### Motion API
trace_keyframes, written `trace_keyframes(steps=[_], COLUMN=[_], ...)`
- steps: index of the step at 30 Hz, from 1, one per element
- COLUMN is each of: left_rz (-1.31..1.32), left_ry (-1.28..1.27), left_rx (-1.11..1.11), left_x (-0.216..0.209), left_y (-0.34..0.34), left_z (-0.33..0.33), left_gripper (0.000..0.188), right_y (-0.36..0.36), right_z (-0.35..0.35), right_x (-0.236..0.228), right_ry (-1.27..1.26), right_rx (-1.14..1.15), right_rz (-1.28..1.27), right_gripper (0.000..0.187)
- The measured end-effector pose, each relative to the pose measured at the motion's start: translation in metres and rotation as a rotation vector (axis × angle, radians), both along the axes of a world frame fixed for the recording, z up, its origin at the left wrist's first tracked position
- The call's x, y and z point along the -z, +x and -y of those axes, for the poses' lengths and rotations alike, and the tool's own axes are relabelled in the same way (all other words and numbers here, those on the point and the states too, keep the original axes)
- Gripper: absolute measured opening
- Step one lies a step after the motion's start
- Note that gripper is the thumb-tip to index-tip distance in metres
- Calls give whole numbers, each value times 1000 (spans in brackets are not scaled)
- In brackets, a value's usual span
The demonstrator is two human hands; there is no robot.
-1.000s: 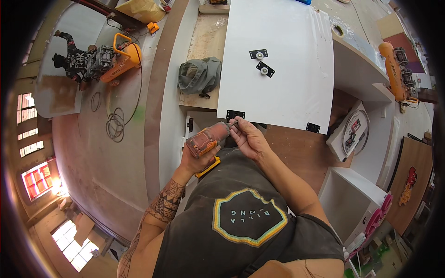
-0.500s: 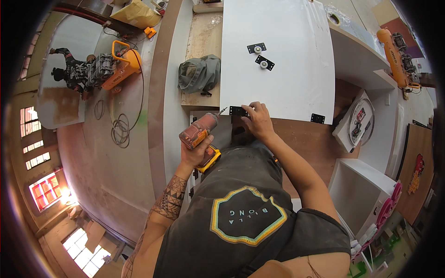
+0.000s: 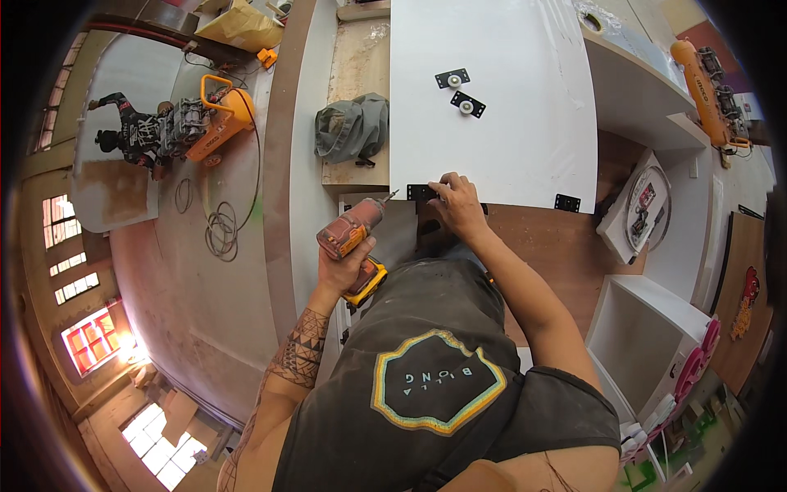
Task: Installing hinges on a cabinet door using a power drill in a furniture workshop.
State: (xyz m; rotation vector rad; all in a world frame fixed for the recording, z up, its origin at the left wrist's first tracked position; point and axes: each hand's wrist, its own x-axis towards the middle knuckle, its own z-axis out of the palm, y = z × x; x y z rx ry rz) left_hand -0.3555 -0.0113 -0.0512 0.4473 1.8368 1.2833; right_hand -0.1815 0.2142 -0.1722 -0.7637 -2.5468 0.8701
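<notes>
My left hand [image 3: 348, 264] is wrapped round the grip of a worn red cordless driver [image 3: 348, 230] with a yellow-edged battery. The driver's bit points up and to the right, close to a black perforated plate [image 3: 416, 193]. That plate lies at the near left corner of a white panel [image 3: 516, 139]. My right hand [image 3: 461, 209] grips the plate's right end, fingertips on top of it; the thumb side is partly hidden. A similar black plate [image 3: 567, 202] sits at the near right corner. Two black roller plates [image 3: 452, 78] with white wheels lie farther up the panel.
A grey cloth bundle [image 3: 352, 127] rests left of the panel. White cabinet boxes [image 3: 648, 320] and a boxed coil [image 3: 635, 209] are at the right. Far left, a person [image 3: 131, 135] is beside an orange compressor [image 3: 221, 123], with a hose [image 3: 221, 230] on the floor.
The view has shifted slightly. Both hands keep their places, the left with the driver and the right at the corner plate. The far-left person's arm has moved a little.
</notes>
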Motion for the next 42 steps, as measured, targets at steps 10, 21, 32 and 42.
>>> trace_keyframes(steps=[10, 21, 32, 42], left_rz=[-122, -218, -213, -241], left_ry=[-314, -462, -496, -510], left_rx=[138, 300, 317, 368], left_x=[-3, -25, -21, -25], left_y=[-12, -11, -13, -9], left_z=[-18, -53, -54, -66], left_gripper=[33, 28, 27, 27], right_y=[1, 2, 3, 3], right_z=[0, -1, -1, -1], right_x=[0, -5, -6, -6], right_ry=[14, -46, -47, -61], right_rx=[15, 20, 9, 5], right_rz=[-21, 18, 12, 13], right_gripper=[42, 41, 40, 39])
